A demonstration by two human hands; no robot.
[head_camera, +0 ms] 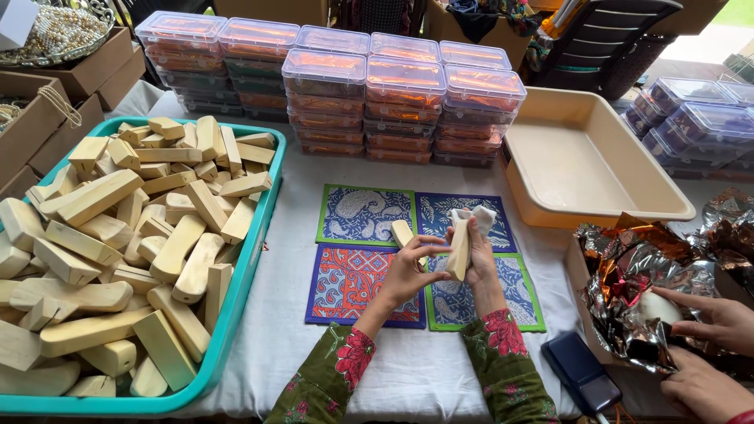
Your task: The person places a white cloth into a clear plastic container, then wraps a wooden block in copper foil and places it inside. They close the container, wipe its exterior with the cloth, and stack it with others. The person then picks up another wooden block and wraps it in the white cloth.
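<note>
White cloth covers the table [408,369], where 4 paisley-printed mats [363,214] lie at the middle. Above them, the right hand [477,255] grips a pale wooden block [459,250] upright together with a white cloth [473,217], while the left hand [408,267] pinches a second wooden piece [402,232]. Left, a teal tray [243,283] holds many such blocks. Far behind stand stacked clear lidded boxes [404,98]; right, a beige tub [585,169].

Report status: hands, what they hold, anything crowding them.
Left hand pinching wooden block. Right hand gripping same block with white cloth. Second block behind left fingers. Nothing in the way.
</note>
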